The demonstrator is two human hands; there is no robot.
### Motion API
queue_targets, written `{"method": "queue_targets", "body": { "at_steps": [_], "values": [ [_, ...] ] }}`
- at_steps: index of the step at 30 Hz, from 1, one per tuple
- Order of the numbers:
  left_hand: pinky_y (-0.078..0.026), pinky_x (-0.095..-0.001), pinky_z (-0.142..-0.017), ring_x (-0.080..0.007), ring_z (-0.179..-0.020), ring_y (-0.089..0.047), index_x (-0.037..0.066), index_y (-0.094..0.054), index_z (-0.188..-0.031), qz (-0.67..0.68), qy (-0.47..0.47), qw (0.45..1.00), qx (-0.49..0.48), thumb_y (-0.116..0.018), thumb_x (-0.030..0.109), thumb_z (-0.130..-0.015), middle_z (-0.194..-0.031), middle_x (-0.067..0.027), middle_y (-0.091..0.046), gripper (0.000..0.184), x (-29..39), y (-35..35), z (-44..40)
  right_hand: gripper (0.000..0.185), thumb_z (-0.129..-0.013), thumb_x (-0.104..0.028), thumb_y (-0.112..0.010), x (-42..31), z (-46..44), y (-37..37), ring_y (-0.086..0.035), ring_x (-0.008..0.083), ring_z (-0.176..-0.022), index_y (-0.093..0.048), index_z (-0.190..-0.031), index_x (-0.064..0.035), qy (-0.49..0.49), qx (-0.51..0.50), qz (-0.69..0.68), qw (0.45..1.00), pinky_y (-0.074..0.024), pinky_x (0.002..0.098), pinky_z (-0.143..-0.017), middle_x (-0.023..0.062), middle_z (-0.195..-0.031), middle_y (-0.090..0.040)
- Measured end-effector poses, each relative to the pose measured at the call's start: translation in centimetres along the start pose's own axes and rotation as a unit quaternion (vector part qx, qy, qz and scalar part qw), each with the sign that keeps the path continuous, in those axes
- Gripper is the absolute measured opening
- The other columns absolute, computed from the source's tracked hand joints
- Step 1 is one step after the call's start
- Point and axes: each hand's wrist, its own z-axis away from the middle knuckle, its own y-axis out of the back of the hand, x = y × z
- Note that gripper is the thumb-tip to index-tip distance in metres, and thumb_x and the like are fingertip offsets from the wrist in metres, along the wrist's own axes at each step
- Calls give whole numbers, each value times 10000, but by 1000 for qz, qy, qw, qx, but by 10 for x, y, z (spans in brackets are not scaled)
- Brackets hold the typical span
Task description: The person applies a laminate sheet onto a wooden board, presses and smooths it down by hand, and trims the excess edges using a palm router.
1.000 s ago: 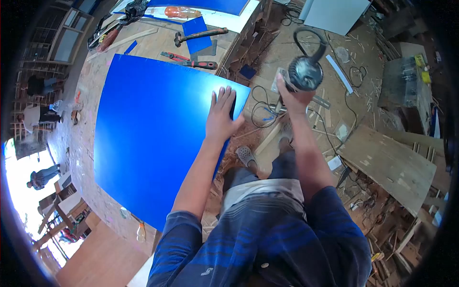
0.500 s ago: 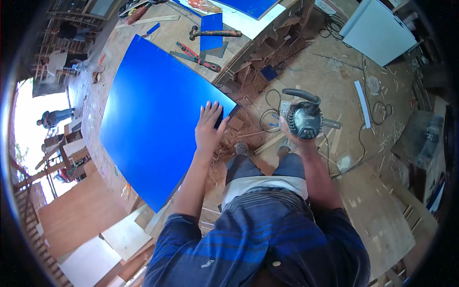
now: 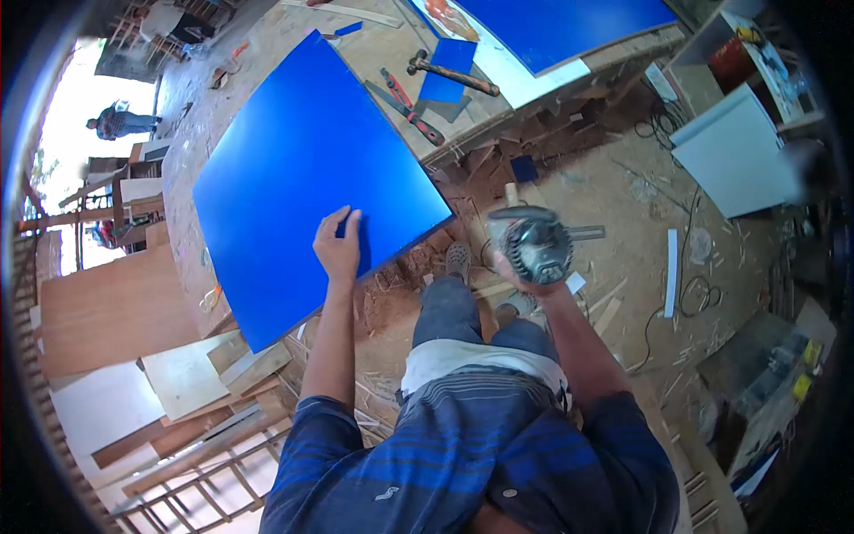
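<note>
A large blue panel lies on the workbench to my left. My left hand is over its near part, fingers bent and thumb apart, holding nothing; whether the fingertips touch the surface is hard to see. My right hand grips a trim router from below, off the panel's right corner. A slotted metal guide bar sticks out from the router's right side. Most of my right fingers are hidden beneath its dark, vented housing.
Beyond the panel lie a hammer, a red-and-black-handled tool and a small blue offcut. Another blue panel rests farther back. Cables and wood scraps litter the floor, near a white cabinet. A person stands far left.
My left hand has drawn back from near the panel's right corner toward its near edge, and its flat, spread fingers are now bent. The router has turned slightly in my right hand. The view has shifted.
</note>
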Motion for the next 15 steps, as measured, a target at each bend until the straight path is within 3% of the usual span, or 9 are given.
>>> {"method": "queue_targets", "body": {
  "at_steps": [1, 3, 5, 6, 7, 9, 12, 14, 15],
  "values": [
    [-580, -447, -1028, -297, -849, -781, 35, -804, -805, 6, -78, 995, 54, -872, 290, -960, -859, -96, -818, 306, -19, -5, -13, 623, -786, -335, -954, 5, -10, -4, -794, 247, -1009, -697, -1264, -27, 47, -23, 45, 998, -619, 388, -930, 111, -1156, -795],
    [-530, -505, -1117, -334, -1019, -766, 34, -813, -980, -54, -48, 997, 8, -869, 341, -957, -1061, -135, -821, 313, -47, -5, -41, 708, -751, -418, -970, 15, -30, -12, -795, 314, -1032, -706, -1266, -11, 146, -57, 130, 979, -613, 422, -929, 160, -1150, -786],
    [-500, -529, -1164, -357, -1154, -741, 39, -808, -1129, -70, -49, 996, 9, -861, 376, -961, -1220, -166, -803, 380, -45, -8, -75, 742, -715, -445, -984, 11, -38, -37, -790, 341, -1049, -719, -1253, -8, 127, -66, 59, 988, -609, 443, -931, 170, -1142, -782],
    [-369, -546, -1284, -384, -1473, -564, 41, -669, -1468, -96, -43, 994, -32, -830, 498, -965, -1560, -223, -626, 698, -66, -16, -91, 702, -718, -404, -985, 12, -40, -43, -787, 341, -1051, -732, -1242, -10, 96, -88, 31, 991, -607, 449, -936, 165, -1147, -786],
    [-311, -544, -1313, -377, -1533, -488, 38, -604, -1529, -122, -51, 990, -41, -806, 543, -967, -1620, -225, -559, 782, -78, -22, -107, 664, -720, -363, -985, 10, -44, -50, -785, 341, -1053, -746, -1231, -12, 63, -108, 5, 992, -604, 456, -941, 159, -1152, -790],
    [-195, -538, -1370, -364, -1653, -337, 32, -474, -1652, -171, -64, 981, -63, -760, 633, -971, -1739, -230, -423, 952, -96, -42, -136, 612, -739, -315, -977, -3, -58, -57, -786, 341, -1043, -753, -1224, -15, 110, -132, 53, 984, -603, 451, -947, 158, -1162, -795],
    [-81, -527, -1396, -334, -1714, -173, 36, -313, -1736, -201, -33, 972, -120, -678, 735, -973, -1820, -215, -261, 1098, -92, -47, -171, 477, -808, -195, -922, 16, -48, -55, -784, 329, -1064, -762, -1225, -27, -10, -189, 29, 981, -600, 438, -961, 154, -1149, -803],
    [-78, -529, -1396, -334, -1713, -174, 45, -302, -1742, -217, -26, 969, -119, -648, 766, -972, -1823, -209, -256, 1111, -90, -50, -185, 433, -843, -145, -881, -7, -73, -60, -780, 327, -1102, -753, -1239, -25, 84, -232, 104, 963, -608, 438, -956, 159, -1179, -797],
    [-77, -529, -1397, -335, -1713, -174, 49, -296, -1745, -225, -28, 967, -120, -632, 781, -971, -1825, -207, -254, 1117, -89, -53, -191, 436, -848, -147, -874, 1, -74, -64, -778, 337, -1109, -746, -1244, -15, 55, -225, 58, 971, -609, 446, -958, 165, -1192, -792]
  ]
}}
